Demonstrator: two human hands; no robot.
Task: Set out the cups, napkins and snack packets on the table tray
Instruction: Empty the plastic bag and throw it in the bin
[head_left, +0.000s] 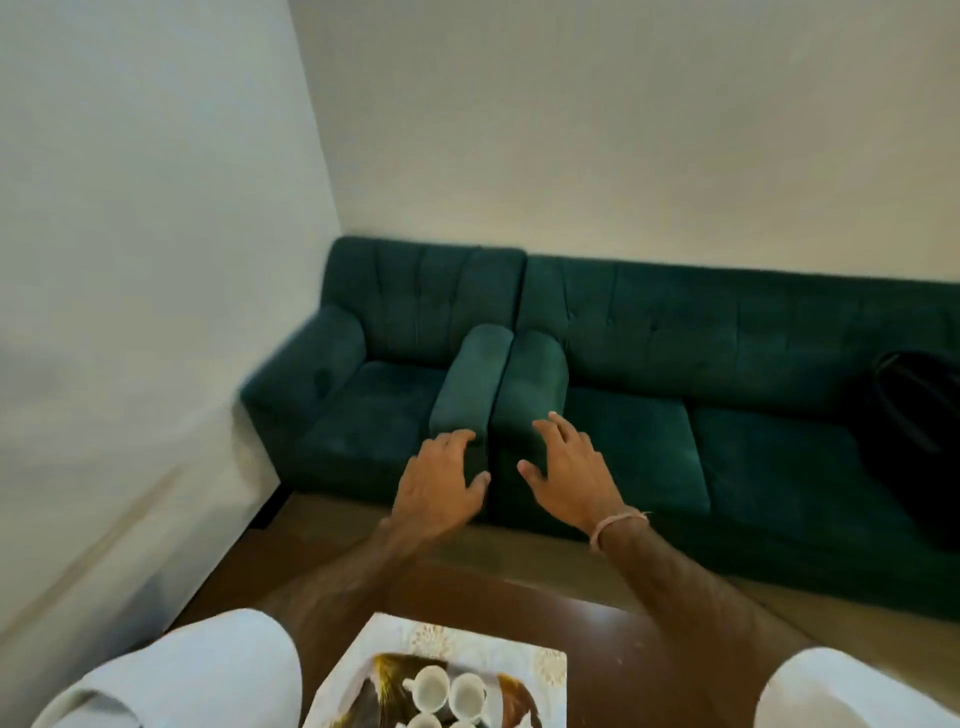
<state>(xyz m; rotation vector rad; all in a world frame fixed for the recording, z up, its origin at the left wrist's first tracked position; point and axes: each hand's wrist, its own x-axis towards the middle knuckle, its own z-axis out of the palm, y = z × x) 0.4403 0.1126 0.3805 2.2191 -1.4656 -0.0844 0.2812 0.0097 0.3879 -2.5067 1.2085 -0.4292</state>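
My left hand and my right hand are stretched out in front of me, palms down, fingers spread, holding nothing. They hover in the air before the sofa armrests, well above the table. At the bottom edge a dark patterned tray rests on a white cloth. Several white cups stand on the tray, open side up. No napkins or snack packets are in sight.
A dark wooden table carries the cloth and tray. Two green sofas line the far wall, with a black bag on the right seat. White walls meet in a corner at the left.
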